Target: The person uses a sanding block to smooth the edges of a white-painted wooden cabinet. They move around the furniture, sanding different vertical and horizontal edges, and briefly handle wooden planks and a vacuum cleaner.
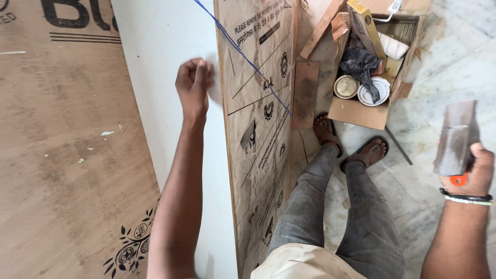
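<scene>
My left hand (194, 82) is closed into a loose fist over the white laminated board (160, 62), its fingers curled with nothing visible in them. My right hand (473, 173) is out at the right, above the marble floor, gripping a tool with an orange handle and a wide, flat grey metal blade (455, 137) that points up. A paper-covered plywood sheet (261, 134) stands on edge between the white board and my legs. A blue string (243, 54) runs diagonally across it.
An open cardboard box (361, 111) by my sandalled feet holds round tins, a black bag, a brush and a yellow carton. A small wooden offcut (306, 93) leans by the plywood. Brown plywood (62, 155) lies at left.
</scene>
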